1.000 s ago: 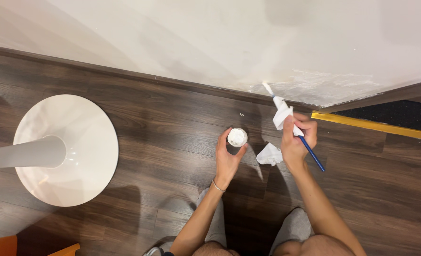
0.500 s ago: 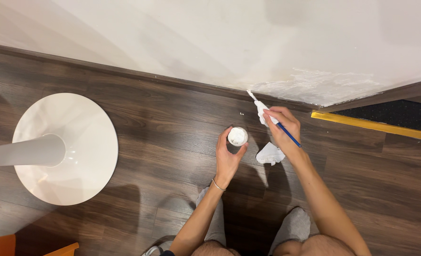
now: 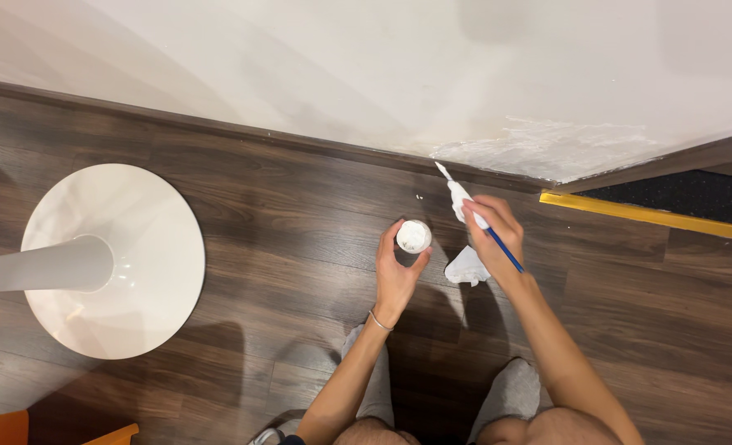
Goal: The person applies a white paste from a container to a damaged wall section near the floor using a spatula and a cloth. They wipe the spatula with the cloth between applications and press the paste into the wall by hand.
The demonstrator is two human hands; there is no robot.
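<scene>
Left hand [image 3: 396, 276] gripping small white pot [image 3: 414, 236]; right hand [image 3: 491, 233] just beside pot, clamped on blue-handled brush [image 3: 475, 213] and tissue [image 3: 466, 266], bristles toward wall [image 3: 341, 74].

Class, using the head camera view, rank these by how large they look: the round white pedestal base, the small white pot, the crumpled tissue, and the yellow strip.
1. Round white pedestal base, clearly largest.
2. Yellow strip, long but thin.
3. Crumpled tissue and small white pot look much alike; partly hidden by hands, so unranked.
</scene>
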